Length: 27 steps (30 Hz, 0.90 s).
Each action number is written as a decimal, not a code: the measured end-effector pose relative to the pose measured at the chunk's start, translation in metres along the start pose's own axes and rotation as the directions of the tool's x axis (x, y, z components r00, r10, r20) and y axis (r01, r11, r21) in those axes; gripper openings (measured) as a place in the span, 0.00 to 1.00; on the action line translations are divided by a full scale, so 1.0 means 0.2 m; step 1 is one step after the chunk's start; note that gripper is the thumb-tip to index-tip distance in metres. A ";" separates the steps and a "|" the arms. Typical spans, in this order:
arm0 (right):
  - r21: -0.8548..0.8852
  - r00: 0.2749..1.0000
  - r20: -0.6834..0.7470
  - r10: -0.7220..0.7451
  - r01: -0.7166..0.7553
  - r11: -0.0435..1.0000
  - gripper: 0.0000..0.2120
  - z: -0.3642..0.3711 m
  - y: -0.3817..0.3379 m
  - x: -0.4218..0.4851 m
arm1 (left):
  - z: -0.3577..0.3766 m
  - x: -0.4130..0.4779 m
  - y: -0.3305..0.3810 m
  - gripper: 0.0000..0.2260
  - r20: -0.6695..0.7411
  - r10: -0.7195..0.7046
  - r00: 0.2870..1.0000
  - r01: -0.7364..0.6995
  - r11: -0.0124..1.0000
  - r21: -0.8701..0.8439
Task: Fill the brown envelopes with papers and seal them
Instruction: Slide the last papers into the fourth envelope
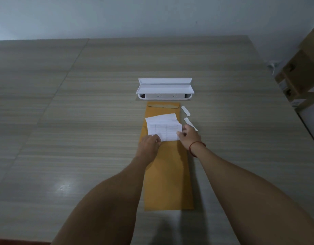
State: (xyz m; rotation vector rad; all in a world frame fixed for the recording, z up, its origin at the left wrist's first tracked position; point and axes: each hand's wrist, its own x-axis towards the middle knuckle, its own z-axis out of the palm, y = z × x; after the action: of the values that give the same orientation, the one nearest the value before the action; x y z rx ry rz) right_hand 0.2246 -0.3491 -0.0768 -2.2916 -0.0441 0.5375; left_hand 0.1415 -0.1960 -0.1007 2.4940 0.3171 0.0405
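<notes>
Step in hand: loading. The papers (163, 127), a fanned white sheaf with printed tables, lie across the brown envelopes (168, 183). The envelopes stretch lengthwise along the surface (64, 121), from near the person toward a white tray (165, 89).

The left grip (150, 145) holds the near-left corner of the sheaf, fingers curled over its edge. The right grip (189, 136) pinches the right-hand edge. Both grips are thus closed on the papers. The sheaf rests on top of the envelopes, not inside one.

A flap (163, 104) shows at the far end of the envelopes, just short of the tray. Whether it is stuck down cannot be told, nor can the number of envelopes in the run. Two white strips (185, 110) lie on the surface just right of the envelopes. They look like peeled seal liners, which suggests that part of the task is done.

Next move, as judged: square the fanned sheets into one block. Then free one grip to lift an envelope mouth open, and feed the block in. Unaligned sheets are likely to catch on the mouth.
</notes>
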 end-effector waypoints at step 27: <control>-0.249 0.992 0.127 -0.017 0.048 0.967 0.07 0.03 0.08 0.03 | 0.01 -0.01 0.02 0.08 0.054 -0.124 0.991 0.119 0.988 0.095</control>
State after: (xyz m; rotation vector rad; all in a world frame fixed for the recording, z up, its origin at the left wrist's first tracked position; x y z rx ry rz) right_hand 0.2249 -0.3550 -0.0944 -2.4951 -0.2223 0.6910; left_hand 0.1398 -0.2006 -0.0990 2.5556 0.4547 -0.1006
